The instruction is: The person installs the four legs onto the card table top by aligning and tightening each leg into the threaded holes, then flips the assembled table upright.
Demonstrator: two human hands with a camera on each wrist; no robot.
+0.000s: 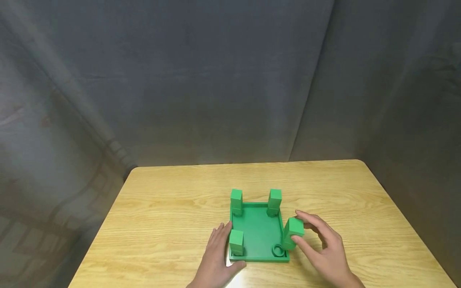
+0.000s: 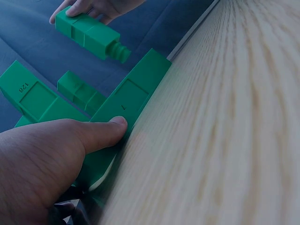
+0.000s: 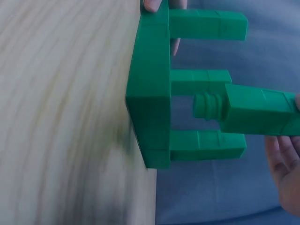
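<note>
A green square base lies on the wooden table. Three green square posts stand on it: back left, back right and front left. My right hand grips a fourth green post, tilted over the front right corner just above a round threaded socket. In the right wrist view this post shows a threaded stud pointing at the base. My left hand lies flat against the base's left side, with the thumb pressing its edge.
The table's far half and both sides hold nothing else. A grey cloth backdrop hangs behind and around the table. The table's rounded back corners lie at left and right.
</note>
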